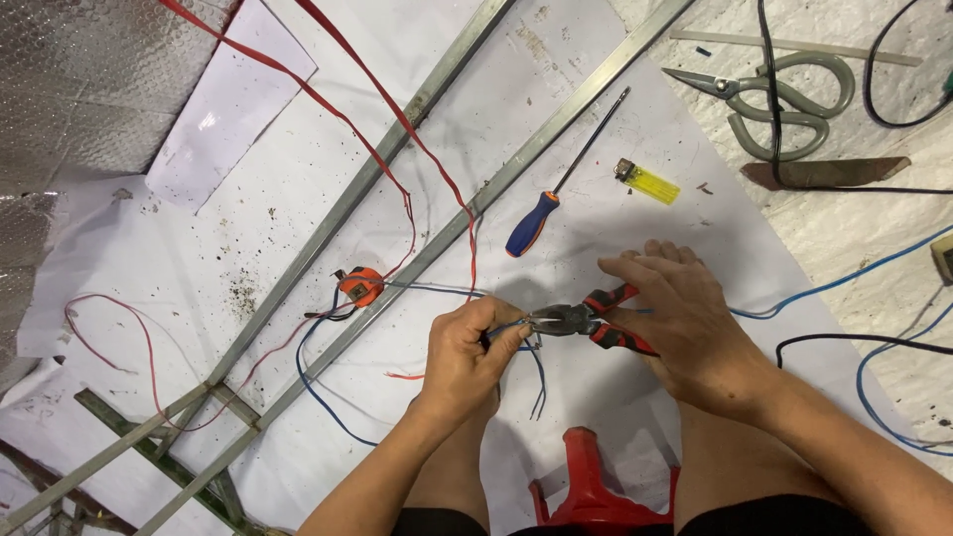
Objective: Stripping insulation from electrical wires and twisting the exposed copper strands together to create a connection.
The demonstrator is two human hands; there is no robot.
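Note:
My right hand (685, 318) grips red-and-black handled pliers (586, 321), their metal jaws pointing left. My left hand (467, 347) pinches a thin blue-and-grey wire (537, 382) right at the jaws; loose wire ends hang down below it. Both hands hover over a white sheet (298, 179) spread on the floor. A blue-and-orange handled screwdriver (536, 220) lies just above the hands, and a yellow lighter (647, 183) sits to its right.
Two long metal bars (437, 238) cross the sheet diagonally, with red wires (397, 119) and a small orange part (359, 286) along them. Large metal shears (784, 94) and a flat blade (824, 174) lie at top right among black and blue cables. A red stool (591, 496) stands between my knees.

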